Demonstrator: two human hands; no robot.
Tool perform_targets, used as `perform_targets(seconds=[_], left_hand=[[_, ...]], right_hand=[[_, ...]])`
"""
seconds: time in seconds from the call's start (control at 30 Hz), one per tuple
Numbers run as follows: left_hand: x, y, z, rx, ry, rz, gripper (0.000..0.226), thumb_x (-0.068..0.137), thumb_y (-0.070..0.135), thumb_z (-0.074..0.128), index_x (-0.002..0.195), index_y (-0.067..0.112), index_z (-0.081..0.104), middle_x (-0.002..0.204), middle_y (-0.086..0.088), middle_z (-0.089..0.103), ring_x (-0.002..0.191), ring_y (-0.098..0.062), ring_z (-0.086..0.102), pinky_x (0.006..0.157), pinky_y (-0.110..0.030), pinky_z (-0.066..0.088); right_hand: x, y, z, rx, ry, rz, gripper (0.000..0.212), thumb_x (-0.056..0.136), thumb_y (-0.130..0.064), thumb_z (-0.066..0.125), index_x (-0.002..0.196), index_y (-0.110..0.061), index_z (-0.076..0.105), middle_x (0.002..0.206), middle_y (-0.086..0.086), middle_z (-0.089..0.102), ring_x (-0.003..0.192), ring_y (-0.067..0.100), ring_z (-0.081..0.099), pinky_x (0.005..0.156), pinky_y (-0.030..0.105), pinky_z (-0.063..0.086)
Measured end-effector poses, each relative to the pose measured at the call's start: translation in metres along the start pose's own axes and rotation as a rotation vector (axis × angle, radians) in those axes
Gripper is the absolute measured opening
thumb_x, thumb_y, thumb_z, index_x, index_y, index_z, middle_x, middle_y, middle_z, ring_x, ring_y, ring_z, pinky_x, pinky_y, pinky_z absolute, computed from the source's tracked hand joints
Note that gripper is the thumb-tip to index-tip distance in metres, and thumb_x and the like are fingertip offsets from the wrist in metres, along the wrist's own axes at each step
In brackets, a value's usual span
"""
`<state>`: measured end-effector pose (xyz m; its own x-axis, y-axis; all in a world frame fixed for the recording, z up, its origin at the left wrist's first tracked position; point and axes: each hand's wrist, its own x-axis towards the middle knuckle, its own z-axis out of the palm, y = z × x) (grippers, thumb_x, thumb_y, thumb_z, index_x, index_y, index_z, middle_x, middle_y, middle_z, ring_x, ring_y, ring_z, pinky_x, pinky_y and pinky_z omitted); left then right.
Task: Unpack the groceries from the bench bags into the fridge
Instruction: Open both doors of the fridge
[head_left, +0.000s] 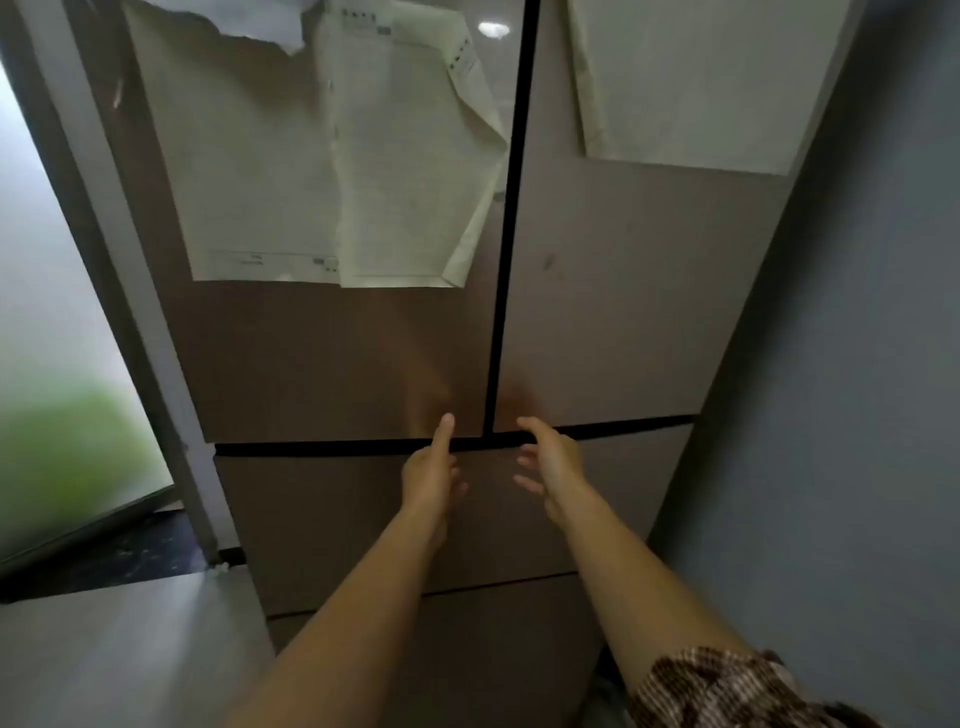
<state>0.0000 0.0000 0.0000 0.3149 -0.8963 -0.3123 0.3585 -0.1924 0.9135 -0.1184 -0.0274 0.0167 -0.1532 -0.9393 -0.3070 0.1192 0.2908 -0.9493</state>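
Observation:
A tall brown fridge (332, 358) fills the view, with two upper doors split by a dark vertical seam and drawers below. All doors are closed. My left hand (431, 470) reaches to the bottom edge of the upper left door, thumb up against it, fingers spread. My right hand (553, 462) is at the bottom edge of the upper right door, fingers curled toward the dark horizontal gap. Neither hand holds anything. No bags or groceries are in view.
Paper sheets (332, 171) are stuck on the left door and one more paper sheet (691, 83) on the right door. A grey wall (857, 415) stands close on the right. A frosted glass panel (57, 338) and its frame are on the left.

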Motion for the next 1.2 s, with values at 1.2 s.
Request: perform_targets(seconds=[1.2], left_hand=[[-0.047,-0.008,-0.012,-0.454,0.132,-0.028,0.074,0.089,0.048,0.053,0.146,0.007,0.028,0.147,-0.007,0.038,0.132,-0.026,0.042,0.101,-0.049,0.044]], right_hand=[[-0.014,0.032,-0.046,0.618,-0.167,0.015,0.066,0.073,-0.045,0.072,0.125,-0.008,0.054,0.121,0.008,0.062,0.117,0.025,0.056,0.107,0.04,0.041]])
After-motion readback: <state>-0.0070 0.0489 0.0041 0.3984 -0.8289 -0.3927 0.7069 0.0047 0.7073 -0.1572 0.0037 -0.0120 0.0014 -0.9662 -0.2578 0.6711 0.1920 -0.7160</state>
